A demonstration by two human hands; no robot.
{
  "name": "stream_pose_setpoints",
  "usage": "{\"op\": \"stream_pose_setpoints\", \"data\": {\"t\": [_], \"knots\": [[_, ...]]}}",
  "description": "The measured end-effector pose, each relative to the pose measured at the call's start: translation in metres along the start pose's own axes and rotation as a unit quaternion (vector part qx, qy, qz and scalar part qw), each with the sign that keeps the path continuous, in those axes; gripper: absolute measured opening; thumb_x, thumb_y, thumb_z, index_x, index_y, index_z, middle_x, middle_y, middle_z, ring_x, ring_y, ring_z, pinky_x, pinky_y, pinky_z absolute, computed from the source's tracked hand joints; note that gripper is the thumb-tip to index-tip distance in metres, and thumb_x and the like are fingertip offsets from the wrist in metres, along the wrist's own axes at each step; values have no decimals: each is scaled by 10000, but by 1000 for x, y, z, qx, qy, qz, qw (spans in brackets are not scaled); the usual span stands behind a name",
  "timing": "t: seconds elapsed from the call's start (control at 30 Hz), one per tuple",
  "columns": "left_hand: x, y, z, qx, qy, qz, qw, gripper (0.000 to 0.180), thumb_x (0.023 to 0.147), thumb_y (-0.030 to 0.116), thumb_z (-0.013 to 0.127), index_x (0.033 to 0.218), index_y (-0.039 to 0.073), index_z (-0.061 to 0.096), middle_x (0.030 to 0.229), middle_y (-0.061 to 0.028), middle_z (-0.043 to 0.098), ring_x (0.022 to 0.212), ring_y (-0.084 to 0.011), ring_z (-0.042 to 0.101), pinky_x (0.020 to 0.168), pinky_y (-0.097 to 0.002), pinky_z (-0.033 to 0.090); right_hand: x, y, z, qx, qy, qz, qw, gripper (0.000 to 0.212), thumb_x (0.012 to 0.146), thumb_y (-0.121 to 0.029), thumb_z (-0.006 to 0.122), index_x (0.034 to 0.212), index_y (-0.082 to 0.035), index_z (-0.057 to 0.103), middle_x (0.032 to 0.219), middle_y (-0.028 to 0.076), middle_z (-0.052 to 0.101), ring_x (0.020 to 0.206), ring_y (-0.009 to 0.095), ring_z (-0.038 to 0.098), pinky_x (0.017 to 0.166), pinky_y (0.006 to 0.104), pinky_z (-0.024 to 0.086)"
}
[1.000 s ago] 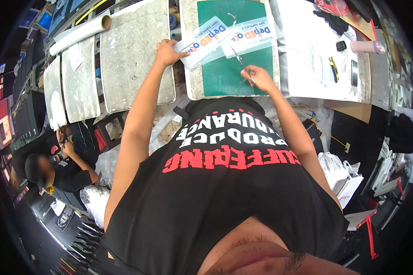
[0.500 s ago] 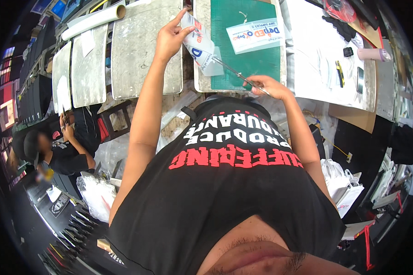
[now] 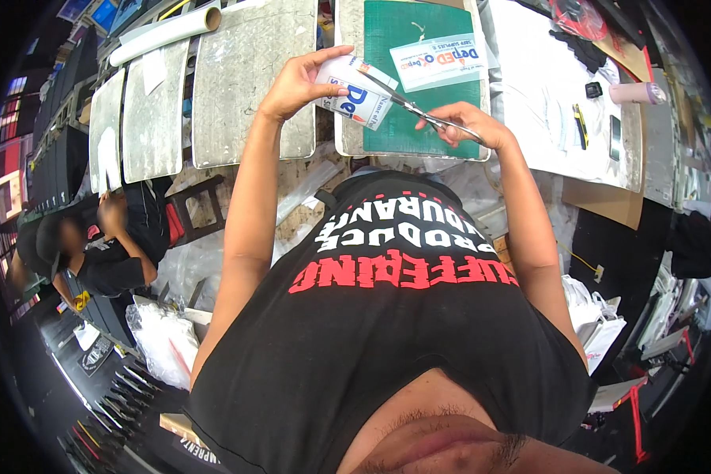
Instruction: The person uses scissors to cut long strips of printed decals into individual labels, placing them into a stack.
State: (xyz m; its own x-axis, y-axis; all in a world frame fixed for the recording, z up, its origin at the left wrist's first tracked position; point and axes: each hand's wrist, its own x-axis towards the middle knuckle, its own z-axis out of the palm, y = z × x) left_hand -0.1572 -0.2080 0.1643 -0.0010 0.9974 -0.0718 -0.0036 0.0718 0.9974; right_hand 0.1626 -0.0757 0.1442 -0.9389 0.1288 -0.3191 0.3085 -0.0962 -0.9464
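Printed card held up at the green mat's left edge, pinched in left hand by its left end. Scissors cut into it from the right; right hand closed on the handles. Second card lies flat on mat, beyond.

Glossy printed sheet – metal scissors (shiny), matt mat.
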Motion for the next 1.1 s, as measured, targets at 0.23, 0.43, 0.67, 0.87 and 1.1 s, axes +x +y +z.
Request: {"op": "stream_pose_setpoints", "data": {"t": [0.23,0.43,0.67,0.87,1.1], "knots": [[-2,-3,-4,-23,-17,12,1000,684,697,-68,774,1334,-33,529,1294,-124,594,1150,-165,568,1004,-306,466,1,1,6,-1,8,7,1000,587,775,-527,756,1117,-55,685,630,-53,464,558,71,448,506,246,399],[-4,-3,-15,-24,-25,22,999,680,699,-77,765,1335,-34,526,1289,-130,594,1152,-172,568,996,-311,476,6,-4,22,0,57,73,996,463,795,-368,788,1088,-24,683,613,-51,493,474,60,456,446,233,373],[-6,-5,-30,-42,-93,-15,995,660,694,-82,764,1311,-39,537,1237,-119,615,1095,-164,602,970,-304,501,31,-5,40,36,56,30,997,655,697,-537,819,1040,6,690,574,-27,506,435,69,456,405,231,349],[-4,-16,-41,-112,-143,-72,981,570,688,-75,776,1215,-36,562,1127,-86,658,1008,-141,638,902,-280,529,44,3,65,80,59,0,995,497,780,-408,792,1019,14,684,560,-32,501,442,58,454,410,223,370],[-6,-34,-31,-183,-179,-114,960,661,610,-17,840,1212,-20,568,1093,-73,667,993,-141,639,910,-290,517,50,6,93,183,73,17,980,560,770,-467,787,1006,30,680,537,-31,490,424,57,449,402,209,362]]}}
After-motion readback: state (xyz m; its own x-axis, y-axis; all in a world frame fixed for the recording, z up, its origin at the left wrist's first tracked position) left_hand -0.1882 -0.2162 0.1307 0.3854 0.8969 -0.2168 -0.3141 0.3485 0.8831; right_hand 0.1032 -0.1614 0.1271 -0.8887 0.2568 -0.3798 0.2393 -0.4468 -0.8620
